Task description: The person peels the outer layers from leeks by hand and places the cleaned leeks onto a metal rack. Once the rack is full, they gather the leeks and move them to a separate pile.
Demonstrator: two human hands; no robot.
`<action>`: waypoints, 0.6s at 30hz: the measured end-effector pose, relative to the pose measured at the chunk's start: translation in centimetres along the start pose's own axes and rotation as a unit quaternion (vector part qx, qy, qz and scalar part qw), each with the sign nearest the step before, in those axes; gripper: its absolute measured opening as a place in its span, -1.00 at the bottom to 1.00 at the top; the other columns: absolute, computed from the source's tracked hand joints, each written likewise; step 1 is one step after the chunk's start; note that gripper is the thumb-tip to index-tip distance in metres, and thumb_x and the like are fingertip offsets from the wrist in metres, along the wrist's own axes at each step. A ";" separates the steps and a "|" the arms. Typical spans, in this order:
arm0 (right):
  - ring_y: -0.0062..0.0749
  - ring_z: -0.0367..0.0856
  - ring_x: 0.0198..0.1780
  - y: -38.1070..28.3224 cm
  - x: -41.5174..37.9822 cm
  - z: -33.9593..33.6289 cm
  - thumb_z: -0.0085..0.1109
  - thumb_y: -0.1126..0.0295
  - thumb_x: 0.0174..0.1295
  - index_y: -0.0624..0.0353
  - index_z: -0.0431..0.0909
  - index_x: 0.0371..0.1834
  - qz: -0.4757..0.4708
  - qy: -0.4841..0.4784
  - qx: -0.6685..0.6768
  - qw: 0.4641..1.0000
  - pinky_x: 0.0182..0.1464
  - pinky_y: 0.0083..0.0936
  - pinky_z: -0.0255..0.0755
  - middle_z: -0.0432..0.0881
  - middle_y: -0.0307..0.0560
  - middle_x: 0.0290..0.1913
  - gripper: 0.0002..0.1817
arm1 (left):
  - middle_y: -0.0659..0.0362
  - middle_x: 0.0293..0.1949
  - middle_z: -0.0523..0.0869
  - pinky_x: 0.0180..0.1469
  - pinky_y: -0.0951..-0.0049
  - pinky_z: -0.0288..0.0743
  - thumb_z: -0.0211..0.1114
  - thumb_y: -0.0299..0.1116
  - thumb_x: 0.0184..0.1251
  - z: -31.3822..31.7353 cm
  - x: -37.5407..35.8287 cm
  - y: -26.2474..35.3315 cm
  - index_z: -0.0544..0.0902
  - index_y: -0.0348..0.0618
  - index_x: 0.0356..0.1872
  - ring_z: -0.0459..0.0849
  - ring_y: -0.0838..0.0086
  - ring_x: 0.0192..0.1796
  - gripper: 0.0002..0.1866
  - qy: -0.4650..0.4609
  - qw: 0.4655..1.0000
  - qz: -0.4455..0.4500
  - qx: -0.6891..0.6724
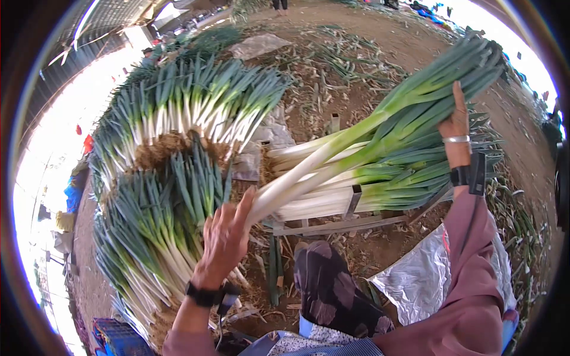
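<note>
A few long leeks (320,157) slant across the middle of the view, white ends low at the left and green leaves high at the right. My left hand (224,237) is closed at their white ends, its fingers partly hiding the tips. At the leafy end, my right hand (456,121) grips the green tops; the leaves cover some of its fingers. Beneath the held leeks, more leeks (314,206) lie side by side in a low frame (341,225) with short uprights, their leaves pointing right.
Large rows of leeks (196,98) with brown roots stand at the left, with another heap (142,231) nearer me. A silvery sheet (409,279) lies on the ground at the right. Leaf scraps (350,62) litter the soil. A person's legs (279,6) show far off.
</note>
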State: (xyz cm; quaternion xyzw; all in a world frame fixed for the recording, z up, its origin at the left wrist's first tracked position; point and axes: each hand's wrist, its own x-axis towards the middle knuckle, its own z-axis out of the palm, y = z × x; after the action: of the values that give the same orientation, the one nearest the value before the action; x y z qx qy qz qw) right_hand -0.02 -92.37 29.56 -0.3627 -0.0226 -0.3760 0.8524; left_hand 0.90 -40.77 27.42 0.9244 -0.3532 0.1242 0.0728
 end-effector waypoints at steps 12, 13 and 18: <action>-0.47 0.63 -0.45 -1.8 -6.9 -7.2 0.13 -0.07 0.26 0.24 0.57 -0.36 0.331 0.135 -0.646 0.674 -0.37 -0.37 0.48 0.66 -0.14 -0.46 -0.51 | -0.05 0.03 0.46 0.10 0.03 0.32 0.15 -0.70 -0.06 25.3 12.3 -1.6 0.24 0.10 0.39 0.44 0.08 0.11 -0.14 -0.111 0.993 -0.018 -0.035; -0.40 0.65 -0.38 -0.1 -7.5 -6.6 0.16 0.03 0.26 0.23 0.57 -0.30 0.226 0.036 -0.683 0.693 -0.29 -0.35 0.50 0.67 -0.10 -0.40 -0.60 | -0.04 0.03 0.46 0.13 0.01 0.31 0.17 -0.68 -0.07 25.0 12.4 -1.7 0.25 0.09 0.37 0.44 0.08 0.11 -0.16 -0.104 0.993 -0.021 -0.047; -0.13 0.48 0.07 9.9 -6.2 -3.0 0.30 0.30 0.03 0.05 0.57 -0.02 -0.226 -0.311 -0.784 0.487 0.28 -0.22 0.20 0.57 -0.05 -0.04 -0.61 | -0.04 0.06 0.43 0.21 0.07 0.29 0.19 -0.64 -0.04 22.8 13.4 -3.0 0.28 0.08 0.35 0.42 0.02 0.12 -0.20 -0.197 0.976 -0.017 -0.092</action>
State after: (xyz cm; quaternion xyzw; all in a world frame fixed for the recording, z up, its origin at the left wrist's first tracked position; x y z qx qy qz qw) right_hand 1.34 -85.91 19.48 -0.9570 -0.0633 -0.2806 0.0384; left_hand 16.66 -52.11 9.18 0.9261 -0.3543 -0.0947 0.0886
